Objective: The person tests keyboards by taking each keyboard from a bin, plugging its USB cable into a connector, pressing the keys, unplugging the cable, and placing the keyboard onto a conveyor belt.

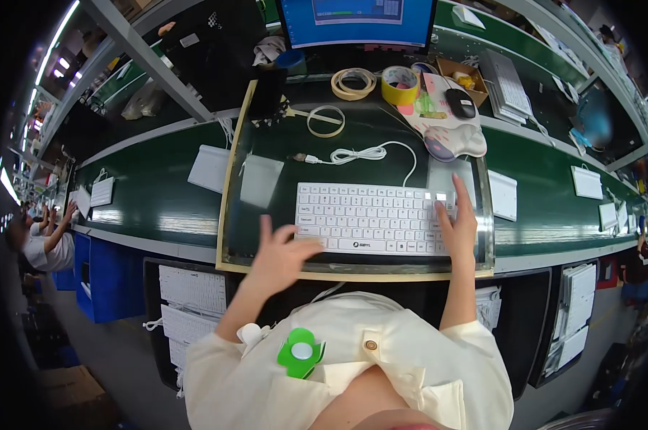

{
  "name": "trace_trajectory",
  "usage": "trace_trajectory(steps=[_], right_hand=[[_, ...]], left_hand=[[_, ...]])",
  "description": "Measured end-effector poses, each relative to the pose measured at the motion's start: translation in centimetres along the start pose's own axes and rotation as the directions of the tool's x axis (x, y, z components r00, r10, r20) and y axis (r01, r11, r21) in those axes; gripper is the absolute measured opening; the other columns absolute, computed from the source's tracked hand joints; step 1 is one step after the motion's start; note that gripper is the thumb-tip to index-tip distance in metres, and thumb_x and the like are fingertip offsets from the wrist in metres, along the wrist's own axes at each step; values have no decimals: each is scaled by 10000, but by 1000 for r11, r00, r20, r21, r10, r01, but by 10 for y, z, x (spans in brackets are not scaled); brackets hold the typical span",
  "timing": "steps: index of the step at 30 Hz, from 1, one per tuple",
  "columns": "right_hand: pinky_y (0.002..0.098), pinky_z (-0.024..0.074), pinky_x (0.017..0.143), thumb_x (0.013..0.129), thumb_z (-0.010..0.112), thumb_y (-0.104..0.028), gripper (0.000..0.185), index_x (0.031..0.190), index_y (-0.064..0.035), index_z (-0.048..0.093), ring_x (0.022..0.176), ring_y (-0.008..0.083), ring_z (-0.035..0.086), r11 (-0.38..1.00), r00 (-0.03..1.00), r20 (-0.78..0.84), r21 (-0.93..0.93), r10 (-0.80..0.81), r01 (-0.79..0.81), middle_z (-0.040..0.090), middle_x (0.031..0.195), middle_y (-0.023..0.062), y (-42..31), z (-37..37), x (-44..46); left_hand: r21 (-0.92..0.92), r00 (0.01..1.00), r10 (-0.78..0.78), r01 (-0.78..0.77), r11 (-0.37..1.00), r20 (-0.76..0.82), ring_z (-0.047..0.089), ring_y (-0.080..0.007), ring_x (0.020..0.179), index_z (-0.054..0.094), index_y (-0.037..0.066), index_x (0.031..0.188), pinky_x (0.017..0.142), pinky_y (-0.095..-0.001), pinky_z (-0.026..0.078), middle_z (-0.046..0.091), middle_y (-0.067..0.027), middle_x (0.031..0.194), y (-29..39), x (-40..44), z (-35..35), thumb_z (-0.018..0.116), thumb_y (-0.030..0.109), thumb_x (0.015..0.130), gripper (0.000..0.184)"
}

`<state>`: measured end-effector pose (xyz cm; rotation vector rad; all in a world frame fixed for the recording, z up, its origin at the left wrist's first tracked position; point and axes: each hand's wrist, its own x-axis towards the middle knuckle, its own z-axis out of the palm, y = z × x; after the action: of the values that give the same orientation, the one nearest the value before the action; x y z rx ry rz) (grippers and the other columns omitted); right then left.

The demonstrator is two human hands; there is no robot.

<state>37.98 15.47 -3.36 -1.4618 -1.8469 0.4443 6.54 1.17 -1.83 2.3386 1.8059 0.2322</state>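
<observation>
A white keyboard (pixel 367 219) lies flat on the glass-topped work board in front of me. Its white cable (pixel 360 153) is coiled and tied behind it, with the USB plug (pixel 310 159) pointing left. My right hand (pixel 459 226) is at the keyboard's right end, fingers stretched out and thumb apart, over the last keys. At the lower left corner is my left hand (pixel 282 252), fingers spread, the fingertips by the corner keys; whether they touch it I cannot tell. Neither hand holds anything.
Behind the keyboard are tape rolls (pixel 400 86), a mouse (pixel 460 103) on a wrist-rest pad (pixel 454 142), and a monitor (pixel 360 25). Trays of keyboards (pixel 192 294) stand below the bench at left and right. More keyboards (pixel 507 82) are stacked at the back right. Co-workers (pixel 49 244) sit far left.
</observation>
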Motion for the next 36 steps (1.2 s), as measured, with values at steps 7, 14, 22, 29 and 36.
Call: trace_trajectory(steps=[7,14,22,29,36], right_hand=[[529,246,1017,805,625,-171,319,1122,-142,611,1006,276,546,923,994,-56,-380,-90,62,667,867,45,6,-16,-78],[597,211,1005,812,620,-280,333,1143,-244,597,1194,343,404,883,987,39,-441,-159,159,546,1229,35,-15,-9,-37],[673,138,992,777,612,-475,444,1163,-256,588,1314,382,226,862,967,171,-442,-190,248,389,1380,64,-30,25,-16],[664,141,999,780,631,-426,428,1168,-250,581,1312,386,225,932,978,139,-309,-154,190,361,1397,76,-28,21,-22],[665,170,999,739,668,-437,527,1223,-279,530,1308,402,218,951,983,166,-282,-83,128,323,1413,98,-11,-14,-53]], left_hand=[[-147,936,-279,251,957,-216,459,-250,1142,573,193,1172,1051,-508,232,591,-14,1157,-45,-3,-19,537,183,868,306],[-2,955,-82,85,996,-286,458,-258,1169,548,183,1197,1002,-448,332,491,-53,1291,-87,128,1,578,225,840,361],[-235,971,-88,35,971,-223,556,-308,974,536,78,1065,818,-403,449,600,-102,1045,-89,143,4,541,169,861,224],[-169,921,-143,86,982,-362,597,-291,792,605,131,970,665,-388,466,606,-65,865,-87,139,16,553,287,857,200],[65,873,-189,243,968,-449,333,-407,1222,561,50,1095,1036,-498,221,467,-134,1281,-61,77,21,654,274,791,388]])
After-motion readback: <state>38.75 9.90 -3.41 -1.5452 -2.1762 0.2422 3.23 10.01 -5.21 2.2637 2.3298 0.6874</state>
